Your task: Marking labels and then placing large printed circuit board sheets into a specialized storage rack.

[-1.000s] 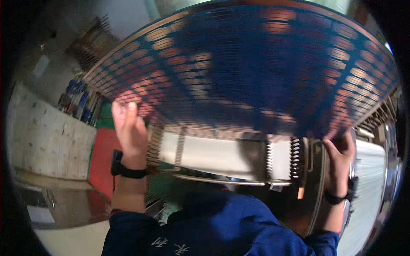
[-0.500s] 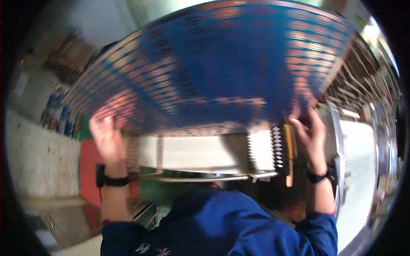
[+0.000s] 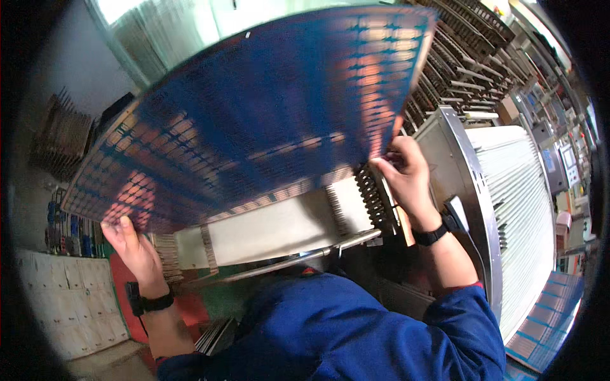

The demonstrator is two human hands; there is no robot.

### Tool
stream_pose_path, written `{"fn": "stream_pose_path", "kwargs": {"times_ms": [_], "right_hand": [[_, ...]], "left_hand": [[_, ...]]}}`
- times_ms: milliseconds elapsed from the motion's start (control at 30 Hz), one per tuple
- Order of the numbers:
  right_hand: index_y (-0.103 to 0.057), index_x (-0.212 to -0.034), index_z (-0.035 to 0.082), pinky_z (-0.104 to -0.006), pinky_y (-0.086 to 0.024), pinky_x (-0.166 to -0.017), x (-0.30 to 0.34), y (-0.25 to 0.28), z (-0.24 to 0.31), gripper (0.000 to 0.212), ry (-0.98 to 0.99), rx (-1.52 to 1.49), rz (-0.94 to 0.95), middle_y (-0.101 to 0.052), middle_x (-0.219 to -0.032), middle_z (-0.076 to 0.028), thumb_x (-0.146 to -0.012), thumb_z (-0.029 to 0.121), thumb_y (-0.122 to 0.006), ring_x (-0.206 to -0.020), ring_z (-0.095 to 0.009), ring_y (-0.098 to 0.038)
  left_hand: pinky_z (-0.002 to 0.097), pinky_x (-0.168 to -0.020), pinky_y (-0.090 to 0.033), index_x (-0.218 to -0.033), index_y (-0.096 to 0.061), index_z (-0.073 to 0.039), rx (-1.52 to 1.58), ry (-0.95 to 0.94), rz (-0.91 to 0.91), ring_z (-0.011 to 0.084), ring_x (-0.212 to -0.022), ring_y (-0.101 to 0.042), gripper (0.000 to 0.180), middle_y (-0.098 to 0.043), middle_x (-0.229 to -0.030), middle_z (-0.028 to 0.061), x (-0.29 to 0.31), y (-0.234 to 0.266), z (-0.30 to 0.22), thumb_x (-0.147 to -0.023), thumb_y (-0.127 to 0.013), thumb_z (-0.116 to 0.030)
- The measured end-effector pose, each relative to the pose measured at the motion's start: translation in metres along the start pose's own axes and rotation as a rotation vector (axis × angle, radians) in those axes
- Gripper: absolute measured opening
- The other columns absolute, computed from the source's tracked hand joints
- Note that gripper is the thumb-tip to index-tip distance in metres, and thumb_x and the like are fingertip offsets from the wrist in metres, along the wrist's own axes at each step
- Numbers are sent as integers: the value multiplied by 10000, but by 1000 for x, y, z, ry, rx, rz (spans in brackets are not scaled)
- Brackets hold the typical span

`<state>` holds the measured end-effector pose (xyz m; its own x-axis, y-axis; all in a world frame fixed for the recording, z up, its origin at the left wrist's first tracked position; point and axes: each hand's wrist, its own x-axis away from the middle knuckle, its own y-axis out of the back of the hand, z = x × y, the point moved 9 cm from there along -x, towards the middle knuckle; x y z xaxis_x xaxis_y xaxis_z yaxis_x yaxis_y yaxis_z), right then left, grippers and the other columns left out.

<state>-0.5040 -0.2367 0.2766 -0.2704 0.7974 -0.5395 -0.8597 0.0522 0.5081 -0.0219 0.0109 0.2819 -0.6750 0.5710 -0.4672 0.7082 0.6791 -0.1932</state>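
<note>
A large thin circuit board panel (image 3: 273, 114), blue with copper-coloured patterns, is held up tilted in front of me. Its lower left corner is pinched in my left hand (image 3: 135, 251), thumb on the near face. At the lower right edge, my right hand (image 3: 410, 181) grips the panel with thumb and bent fingers. Both hands wear dark wrist straps. Below the panel lies a rack with a pale flat surface (image 3: 267, 225) and toothed strips (image 3: 372, 193) at its right end. The panel hides the far part of that rack.
To the right stands a metal-framed machine (image 3: 473, 178) with rows of white rollers (image 3: 518, 216). Another blue patterned panel (image 3: 546, 317) lies at its near end. Slotted dark racks (image 3: 467, 63) fill the far right. Pale cabinets (image 3: 70, 295) stand left, and a metal bar (image 3: 279, 263) runs before me.
The panel has swung with both hands: its left side is lower and its right side higher. My view has turned, so more of the roller machine and the second panel shows.
</note>
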Motion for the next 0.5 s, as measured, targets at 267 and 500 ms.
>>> {"fn": "stream_pose_path", "kwargs": {"times_ms": [267, 500], "right_hand": [[-654, -1074, 12, -247, -500, -816, -8, 42, 20, 262, -214, -189, 148, -668, -978, -9, -846, -73, -753, -892, -91, -613], [-658, -1150, -20, -270, -510, -820, -11, 32, 45, 290, 6, -43, 65, -701, -953, -34, -874, -38, -745, -892, -108, -632]], "left_hand": [[298, -964, -447, -1351, -442, -68, 163, 50, -107, 140, -1143, -539, 349, -556, -1268, 57, -2, 10, -10, -1035, -582, -119], [334, -994, -443, -1359, -442, -80, -129, 36, -125, 159, -1165, -536, 350, -553, -1273, 60, 7, 34, -4, -1037, -569, -136]]}}
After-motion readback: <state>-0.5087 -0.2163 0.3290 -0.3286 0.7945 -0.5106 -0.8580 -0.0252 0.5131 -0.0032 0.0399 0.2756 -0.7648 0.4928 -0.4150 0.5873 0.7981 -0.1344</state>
